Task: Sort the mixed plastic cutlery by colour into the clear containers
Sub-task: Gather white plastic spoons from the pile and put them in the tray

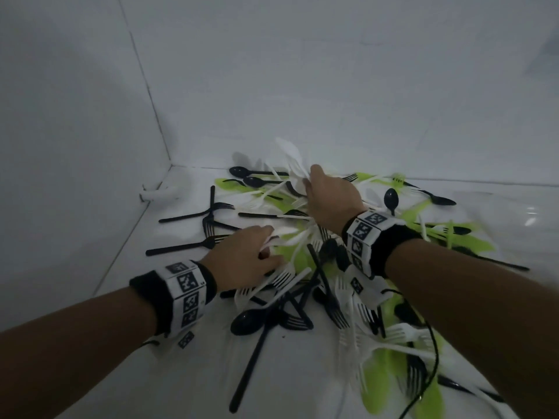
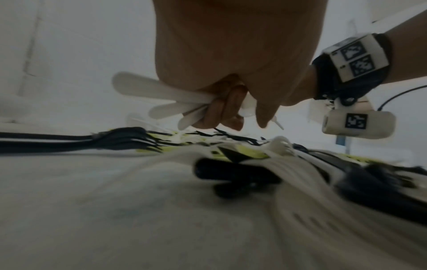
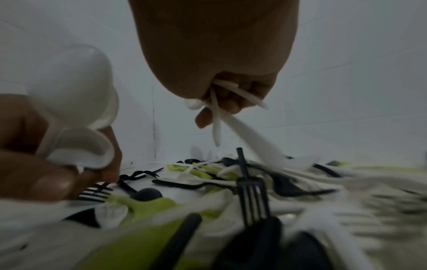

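Under both hands, the mixed cutlery pile [image 1: 317, 267] lies largely unsorted; white pieces [image 2: 157, 95] are gripped by left hand [image 1: 242, 255] and right hand [image 1: 329, 195]; no containers seen.

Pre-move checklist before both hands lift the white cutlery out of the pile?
1. Left hand grips white handles: ok.
2. Right hand grips white cutlery: ok.
3. Bundles white only: ok as far as visible; partly hidden by fingers.
4. Clear containers in view: not ok, none visible.
5. Right bundle free of the pile: cannot tell, blurred.
6. Black cable clear of cutlery: not ok, lies across it.
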### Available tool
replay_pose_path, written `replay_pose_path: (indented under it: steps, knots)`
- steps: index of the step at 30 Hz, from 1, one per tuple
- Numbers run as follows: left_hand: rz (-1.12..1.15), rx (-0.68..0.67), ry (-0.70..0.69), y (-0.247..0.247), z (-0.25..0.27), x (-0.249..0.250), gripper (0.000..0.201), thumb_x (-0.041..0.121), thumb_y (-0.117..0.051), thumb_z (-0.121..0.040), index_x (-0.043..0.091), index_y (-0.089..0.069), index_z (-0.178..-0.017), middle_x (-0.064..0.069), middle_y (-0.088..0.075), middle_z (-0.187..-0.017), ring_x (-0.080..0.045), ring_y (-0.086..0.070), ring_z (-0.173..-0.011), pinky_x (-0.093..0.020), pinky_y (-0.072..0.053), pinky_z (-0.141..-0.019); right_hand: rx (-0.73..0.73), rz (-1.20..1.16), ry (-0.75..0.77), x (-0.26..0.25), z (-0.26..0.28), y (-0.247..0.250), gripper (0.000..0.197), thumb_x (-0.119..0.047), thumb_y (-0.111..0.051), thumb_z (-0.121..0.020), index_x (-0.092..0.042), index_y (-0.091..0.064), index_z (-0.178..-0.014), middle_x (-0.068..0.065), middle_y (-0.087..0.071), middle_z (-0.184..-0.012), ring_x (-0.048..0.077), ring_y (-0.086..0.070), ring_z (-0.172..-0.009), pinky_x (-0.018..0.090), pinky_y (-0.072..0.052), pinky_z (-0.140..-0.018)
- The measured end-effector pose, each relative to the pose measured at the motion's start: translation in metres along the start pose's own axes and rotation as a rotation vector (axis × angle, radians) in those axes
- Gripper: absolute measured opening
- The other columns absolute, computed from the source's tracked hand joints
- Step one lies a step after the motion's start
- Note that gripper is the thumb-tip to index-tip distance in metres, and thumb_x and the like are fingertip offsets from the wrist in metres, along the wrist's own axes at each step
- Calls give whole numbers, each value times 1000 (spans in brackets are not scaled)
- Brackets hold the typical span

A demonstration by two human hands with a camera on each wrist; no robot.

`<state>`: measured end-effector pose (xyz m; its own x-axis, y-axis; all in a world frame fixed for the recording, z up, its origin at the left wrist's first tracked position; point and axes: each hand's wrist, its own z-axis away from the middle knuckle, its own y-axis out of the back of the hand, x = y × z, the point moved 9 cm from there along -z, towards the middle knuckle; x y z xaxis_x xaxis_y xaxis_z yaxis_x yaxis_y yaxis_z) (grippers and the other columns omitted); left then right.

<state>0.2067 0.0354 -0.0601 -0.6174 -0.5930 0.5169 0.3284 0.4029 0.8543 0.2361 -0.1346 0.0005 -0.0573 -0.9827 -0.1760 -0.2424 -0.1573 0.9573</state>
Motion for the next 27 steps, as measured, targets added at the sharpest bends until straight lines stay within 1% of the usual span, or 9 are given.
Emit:
replay_pose_path:
  steps: [5, 10, 14, 16, 18, 20, 22, 25, 27]
  knots:
    - [-113, -172, -20, -30, -4, 12, 36, 55, -64, -93, 34, -37, -80, 5, -46, -89, -15, -51, -79, -38, -45, -70, -67, -47, -116, 47, 39, 0, 26, -37, -33, -108, -12, -39, -107, 3, -51, -76, 32, -51, -70, 38, -37, -62]
    - [-155, -157, 45, -11, -13, -2, 28, 36, -67, -94, 22, -44, -86, 4, -47, -89, -15, -50, -79, -31, -33, -61, -210, -73, -258, 91, 78, -13, 34, -43, -36, -107, -12, -50, -107, 8, -60, -96, 32, -59, -87, 38, -44, -72]
    - [-82, -6, -17, 2, -23, 16, 30, 37, -61, -97, 25, -40, -79, 5, -49, -84, -16, -50, -76, -34, -35, -64, -262, -54, -351, 127, 104, -20, 40, -43, -32, -106, -11, -53, -118, 5, -51, -92, 32, -55, -85, 40, -43, -72]
    - [-85, 5, -105, -6, -29, 42, 22, 38, -59, -99, 24, -47, -86, 8, -50, -86, -15, -50, -79, -35, -39, -68, -315, -76, -355, 140, 113, -27, 36, -35, -32, -106, -9, -50, -123, 2, -42, -90, 29, -48, -81, 39, -38, -71]
    - [-139, -34, -184, -21, -36, 73, 18, 40, -57, -100, 22, -57, -104, 8, -55, -98, -15, -55, -91, -36, -46, -76, -334, -144, -398, 151, 119, -27, 23, -31, -38, -106, -9, -46, -109, 2, -44, -90, 30, -51, -87, 36, -36, -73]
    - [-182, -102, -246, -40, -41, 101, 38, 46, -55, -100, 23, -59, -129, 6, -59, -127, -17, -59, -114, -37, -51, -89, -325, -200, -424, 157, 121, -25, 17, -29, -41, -106, -13, -40, -102, 3, -49, -95, 28, -52, -90, 34, -34, -75]
    - [-237, -174, -298, -60, -42, 122, 56, 57, -52, -99, 27, -49, -146, 9, -45, -154, -13, -51, -132, -35, -50, -98, -340, -243, -409, 157, 122, -24, 14, -27, -40, -107, -13, -40, -104, 5, -52, -99, 25, -49, -89, 33, -34, -75]
    - [-360, -303, -330, -84, -41, 135, 67, 70, -49, -94, 30, -44, -148, 10, -46, -153, -15, -52, -132, -37, -50, -100, -357, -283, -394, 160, 121, -27, 21, -27, -41, -106, -9, -46, -115, 5, -55, -101, 26, -51, -90, 34, -35, -75]
    - [-380, -351, -247, -83, -43, 124, 72, 77, -49, -90, 35, -42, -148, 11, -54, -143, -15, -55, -126, -36, -49, -99, -356, -291, -405, 168, 123, -28, 24, -28, -41, -106, -8, -49, -118, 4, -56, -101, 26, -52, -91, 34, -36, -75]
